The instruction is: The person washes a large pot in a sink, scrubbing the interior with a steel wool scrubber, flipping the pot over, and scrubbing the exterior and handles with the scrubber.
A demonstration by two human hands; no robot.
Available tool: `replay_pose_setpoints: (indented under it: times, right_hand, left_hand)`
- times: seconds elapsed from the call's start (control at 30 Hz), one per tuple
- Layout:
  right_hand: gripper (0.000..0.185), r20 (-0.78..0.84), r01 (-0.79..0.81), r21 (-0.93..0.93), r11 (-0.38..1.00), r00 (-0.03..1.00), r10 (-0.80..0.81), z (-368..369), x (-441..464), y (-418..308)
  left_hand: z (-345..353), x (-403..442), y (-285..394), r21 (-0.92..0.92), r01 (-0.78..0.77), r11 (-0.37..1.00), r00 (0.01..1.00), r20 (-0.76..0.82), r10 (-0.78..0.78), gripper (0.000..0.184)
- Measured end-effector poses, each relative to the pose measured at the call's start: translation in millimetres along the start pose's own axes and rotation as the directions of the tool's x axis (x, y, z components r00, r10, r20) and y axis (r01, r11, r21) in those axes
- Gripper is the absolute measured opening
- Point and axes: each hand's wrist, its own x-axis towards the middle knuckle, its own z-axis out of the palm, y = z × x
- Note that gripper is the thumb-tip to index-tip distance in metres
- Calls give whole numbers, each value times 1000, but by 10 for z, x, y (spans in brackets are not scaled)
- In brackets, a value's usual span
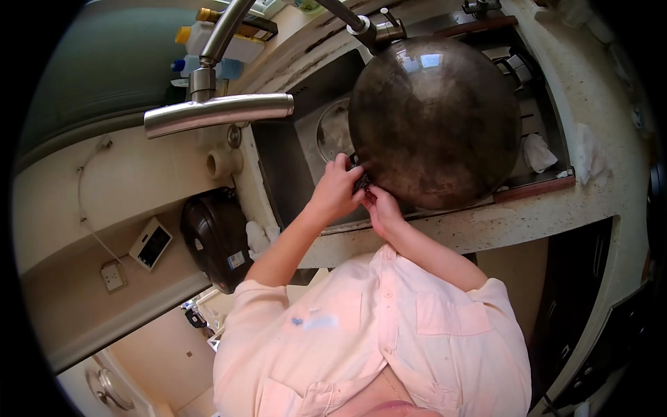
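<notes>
A large dark wok (pixel 434 125) lies bottom up over the right part of the sink, its rounded, browned underside facing me. My left hand (pixel 335 186) is closed at the wok's near-left rim, fingers bent around the small dark loop handle there. Just to its right, my right hand (pixel 382 210) pinches the lower end of the same spot, thumb and fingers close to the rim. Between the fingertips shows a dark, glinting bit; whether it is only the handle or also a scrubber, I cannot tell. The opposite loop handle (pixel 513 71) sticks out at the far right.
A steel faucet head (pixel 219 115) hangs over the left of the sink basin (pixel 292 149). Bottles (pixel 198 38) stand on the back ledge. White crumpled cloths (pixel 538 153) lie right of the wok. A dark brown appliance (pixel 212 240) sits at left below the counter.
</notes>
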Motion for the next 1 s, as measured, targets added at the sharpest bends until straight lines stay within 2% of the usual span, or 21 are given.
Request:
replay_pose_setpoints:
  times: [0.07,0.23,0.37,0.43,0.53,0.6,0.63,0.7,0.73,0.83,0.93,1.0]
  right_hand:
    - [14,-62,-34,-27,999,998,32,33,-15,-44]
    - [12,-89,-34,-6,999,995,33,40,-14,-54]
    - [10,-139,-43,45,998,989,49,53,-55,12]
    - [9,-109,-29,90,996,993,38,53,-57,20]
    - [9,-67,-30,105,994,997,37,-2,-61,10]
    - [10,-43,-19,105,994,999,24,-11,-71,22]
    - [10,-30,-2,111,994,1000,6,5,-76,25]
    - [11,-26,9,124,992,1000,-6,20,-61,46]
    - [11,-35,9,130,991,999,-5,-4,-36,61]
    - [14,-58,-15,127,992,998,23,-25,-20,29]
    - [15,-50,-15,107,994,999,21,-4,-56,15]
    - [14,-21,-10,83,996,1000,12,-13,-57,21]
  left_hand:
    - [-34,106,5,41,49,998,993,106,-53,37]
    - [-107,204,84,39,193,980,939,283,-196,39]
    - [-17,186,-87,-133,185,974,941,310,-137,41]
    - [16,152,-166,-255,197,947,938,330,-106,42]
    - [29,133,-274,-491,352,797,896,423,-135,44]
    - [11,76,-111,-199,221,955,929,342,-143,45]
    - [-15,54,-27,-37,155,987,945,296,-138,45]
    - [-44,62,28,26,187,982,925,331,-185,45]
    - [-55,100,61,55,193,980,918,343,-200,45]
    - [-36,49,-10,-59,167,984,938,317,-140,44]
    - [28,12,-60,-153,205,967,950,269,-159,42]
    - [67,35,7,-66,222,973,950,240,-200,41]
